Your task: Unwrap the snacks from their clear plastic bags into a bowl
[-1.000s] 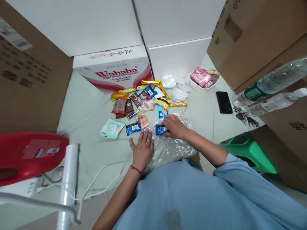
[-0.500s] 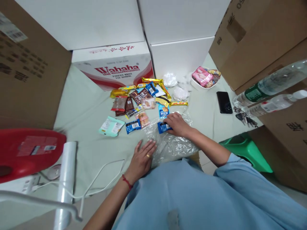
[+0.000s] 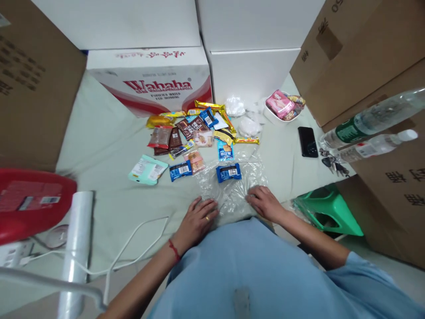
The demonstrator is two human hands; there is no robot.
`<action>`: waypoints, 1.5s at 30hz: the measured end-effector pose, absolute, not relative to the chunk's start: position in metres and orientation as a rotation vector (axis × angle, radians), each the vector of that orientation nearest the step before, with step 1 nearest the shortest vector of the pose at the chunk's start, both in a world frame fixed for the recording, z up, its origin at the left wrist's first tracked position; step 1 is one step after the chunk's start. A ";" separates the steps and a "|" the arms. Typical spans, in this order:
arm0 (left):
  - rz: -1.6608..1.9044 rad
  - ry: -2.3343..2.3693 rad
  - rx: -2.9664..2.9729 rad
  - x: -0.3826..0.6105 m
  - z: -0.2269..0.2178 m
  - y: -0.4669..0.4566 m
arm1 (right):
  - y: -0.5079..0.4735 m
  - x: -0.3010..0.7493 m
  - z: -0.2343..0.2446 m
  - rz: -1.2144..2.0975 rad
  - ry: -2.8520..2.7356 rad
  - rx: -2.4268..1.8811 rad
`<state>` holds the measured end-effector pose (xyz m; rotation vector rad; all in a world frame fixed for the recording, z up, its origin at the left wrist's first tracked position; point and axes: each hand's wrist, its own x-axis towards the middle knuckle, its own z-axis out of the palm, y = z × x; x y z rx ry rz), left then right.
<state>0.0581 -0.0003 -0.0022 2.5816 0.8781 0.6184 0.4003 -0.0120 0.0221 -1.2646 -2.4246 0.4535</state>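
Note:
A clear plastic bag (image 3: 232, 195) lies flat at the table's front edge, with a small blue snack packet (image 3: 228, 173) resting on it. My left hand (image 3: 199, 217) lies with fingers stretched out at the bag's near left side, touching the plastic. On the bag's right side rests my right hand (image 3: 266, 204), fingers extended and holding nothing. Just beyond the bag is a light-blue snack packet (image 3: 226, 150). Another blue packet (image 3: 180, 171) and a mint-green pouch (image 3: 148, 170) lie to the left, and brown chocolate packets (image 3: 191, 127) are heaped behind.
A Wahaha carton (image 3: 159, 84) stands behind the snacks. Crumpled clear plastic (image 3: 249, 126) and a white tub (image 3: 275, 116) of snacks sit back right. Further right are a phone (image 3: 308, 141), keys (image 3: 334, 162) and bottles (image 3: 368, 148). A plastic roll (image 3: 78, 235) and white cable (image 3: 133, 243) occupy the left.
My right hand has let go of the blue snack packet, leaving it on the plastic bag, and has moved right and nearer. My left hand has hardly moved. The view has shifted slightly.

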 end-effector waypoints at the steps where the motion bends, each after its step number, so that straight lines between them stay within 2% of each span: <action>1: 0.644 0.877 2.568 0.060 -0.002 0.002 | -0.011 0.398 0.020 0.454 -2.406 -1.257; 7: 0.694 0.985 2.293 0.073 0.037 0.040 | 0.044 0.394 0.054 0.877 -2.315 -1.056; 10: 0.704 1.132 2.142 0.084 0.052 0.074 | 0.088 0.395 0.068 1.120 -2.189 -1.099; 14: 0.689 1.313 1.991 0.098 0.048 0.115 | 0.140 0.395 0.064 1.362 -2.069 -1.230; 19: 0.711 1.450 1.962 0.108 0.031 0.133 | 0.166 0.398 0.057 1.196 -2.147 -1.450; 22: 0.725 1.525 1.959 0.111 0.024 0.134 | 0.159 0.396 0.071 0.737 -2.215 -1.564; 25: 0.732 1.575 1.965 0.114 0.020 0.134 | 0.143 0.385 0.089 0.400 -2.253 -1.405; 29: 0.746 1.603 1.980 0.118 0.023 0.138 | 0.135 0.362 0.083 0.561 -2.543 -1.017; 37: 1.150 1.728 2.251 0.109 0.063 0.102 | 0.155 0.352 0.036 0.883 -2.498 -1.052; 45: 0.699 1.345 2.507 0.139 0.036 0.060 | 0.155 0.350 0.034 1.066 -2.354 -1.030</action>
